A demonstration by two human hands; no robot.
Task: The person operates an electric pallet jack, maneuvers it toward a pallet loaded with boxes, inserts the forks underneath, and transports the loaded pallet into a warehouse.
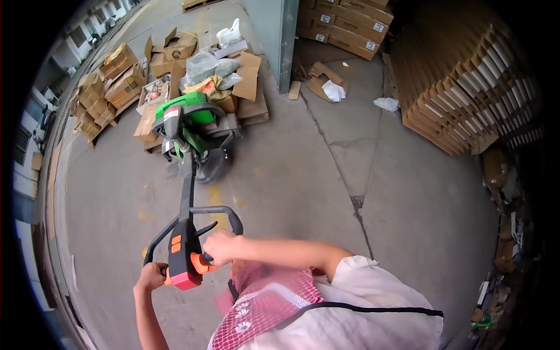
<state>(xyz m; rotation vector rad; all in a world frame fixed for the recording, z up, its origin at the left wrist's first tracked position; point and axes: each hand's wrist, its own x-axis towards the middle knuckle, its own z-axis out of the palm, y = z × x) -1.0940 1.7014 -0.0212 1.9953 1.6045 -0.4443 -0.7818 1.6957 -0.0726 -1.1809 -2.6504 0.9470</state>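
Both my hands hold the handle of an electric pallet truck, whose green body (198, 111) stands ahead at the far end of a dark steering shaft. Its handle head (184, 251) is black with orange buttons and a red end. My left hand (150, 276) is wrapped round the left grip, beside an orange part. My right hand (220, 247) is closed on the right grip, next to another orange part, with its forearm reaching across from the right. A dark loop bar (213, 209) frames the handle head. The truck's forks are hidden.
Beyond the truck lies a heap of cardboard boxes (251, 76) and a plastic bag (201, 67). More boxes (96, 96) are stacked to its left. A grey pillar (284, 52) and brown cartons (353, 26) stand farther back. Flat cardboard stacks (449, 108) fill the right. Cracked concrete floor (291, 169) lies between.
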